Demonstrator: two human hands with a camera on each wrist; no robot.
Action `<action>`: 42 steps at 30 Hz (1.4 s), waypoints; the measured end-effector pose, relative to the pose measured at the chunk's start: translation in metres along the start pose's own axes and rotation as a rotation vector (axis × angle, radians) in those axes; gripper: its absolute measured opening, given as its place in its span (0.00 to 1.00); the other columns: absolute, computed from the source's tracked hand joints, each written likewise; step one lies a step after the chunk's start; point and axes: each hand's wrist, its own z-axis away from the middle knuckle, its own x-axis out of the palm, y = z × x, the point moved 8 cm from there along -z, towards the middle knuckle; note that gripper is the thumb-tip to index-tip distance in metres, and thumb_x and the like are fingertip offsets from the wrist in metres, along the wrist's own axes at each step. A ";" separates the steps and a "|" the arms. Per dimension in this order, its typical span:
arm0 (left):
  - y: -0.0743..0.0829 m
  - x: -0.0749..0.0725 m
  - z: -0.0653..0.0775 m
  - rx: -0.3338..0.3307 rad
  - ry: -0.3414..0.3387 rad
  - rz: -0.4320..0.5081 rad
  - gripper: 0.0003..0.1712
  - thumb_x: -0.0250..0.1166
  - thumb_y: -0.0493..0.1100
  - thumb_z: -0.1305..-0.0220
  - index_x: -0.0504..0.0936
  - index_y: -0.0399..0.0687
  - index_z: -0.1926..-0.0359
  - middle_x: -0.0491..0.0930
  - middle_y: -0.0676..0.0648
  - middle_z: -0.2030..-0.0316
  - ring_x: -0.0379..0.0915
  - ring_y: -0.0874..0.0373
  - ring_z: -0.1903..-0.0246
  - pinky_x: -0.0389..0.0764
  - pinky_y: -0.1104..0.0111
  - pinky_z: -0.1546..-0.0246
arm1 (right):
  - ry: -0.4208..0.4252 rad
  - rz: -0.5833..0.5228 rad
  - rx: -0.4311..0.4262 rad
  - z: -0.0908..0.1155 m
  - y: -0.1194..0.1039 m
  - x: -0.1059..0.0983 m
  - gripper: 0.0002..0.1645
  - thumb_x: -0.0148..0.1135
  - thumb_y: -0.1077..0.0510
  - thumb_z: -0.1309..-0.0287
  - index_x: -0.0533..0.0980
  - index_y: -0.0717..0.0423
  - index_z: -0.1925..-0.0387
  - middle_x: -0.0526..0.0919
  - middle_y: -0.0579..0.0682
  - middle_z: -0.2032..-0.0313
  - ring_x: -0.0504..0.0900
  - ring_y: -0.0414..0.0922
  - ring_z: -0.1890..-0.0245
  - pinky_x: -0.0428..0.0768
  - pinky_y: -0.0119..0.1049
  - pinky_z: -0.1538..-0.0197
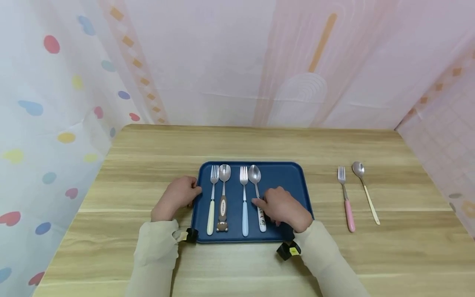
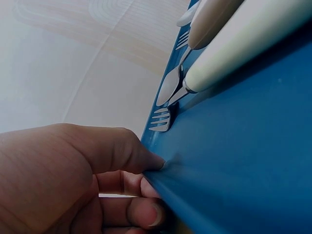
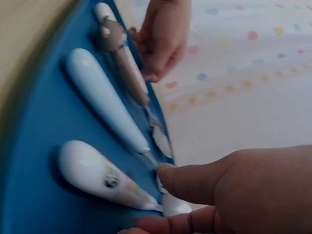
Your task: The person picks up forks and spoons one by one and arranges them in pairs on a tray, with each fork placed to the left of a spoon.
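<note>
My left hand grips the left rim of a dark blue tray, thumb on top and fingers curled below the edge, as the left wrist view shows. Over the tray, my right hand straddles the neck of a spoon with a white printed handle; thumb and fingers stand apart on either side of it. Left of that spoon lies a fork with a light blue handle. Nearer my left hand lie a brown bear-handled spoon and a cream-handled fork, side by side.
On the wooden table, right of the tray, lie a pink-handled fork and a spoon with a thin cream handle. Patterned curtains hang behind the table and along its sides.
</note>
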 end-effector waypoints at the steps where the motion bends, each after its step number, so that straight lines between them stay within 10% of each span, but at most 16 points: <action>1: 0.001 0.001 0.000 0.004 0.000 0.000 0.14 0.53 0.42 0.39 0.67 0.44 0.82 0.70 0.48 0.89 0.67 0.56 0.88 0.67 0.67 0.83 | 0.013 -0.008 -0.001 0.002 0.002 -0.003 0.25 0.51 0.46 0.37 0.73 0.56 0.84 0.72 0.49 0.92 0.73 0.43 0.92 0.73 0.35 0.82; 20: -0.001 0.001 -0.002 -0.012 0.003 -0.008 0.14 0.53 0.42 0.39 0.68 0.44 0.81 0.70 0.48 0.88 0.67 0.56 0.87 0.68 0.67 0.82 | 0.113 0.017 0.133 0.054 0.081 -0.084 0.16 0.43 0.57 0.34 0.72 0.62 0.73 0.75 0.50 0.84 0.75 0.41 0.85 0.73 0.37 0.73; 42: 0.001 0.000 -0.001 -0.009 -0.011 -0.007 0.14 0.53 0.42 0.39 0.68 0.44 0.81 0.71 0.48 0.88 0.67 0.56 0.87 0.68 0.67 0.82 | 0.076 -0.004 0.335 0.081 0.163 -0.094 0.23 0.41 0.50 0.33 0.71 0.62 0.76 0.74 0.47 0.86 0.74 0.42 0.83 0.72 0.38 0.71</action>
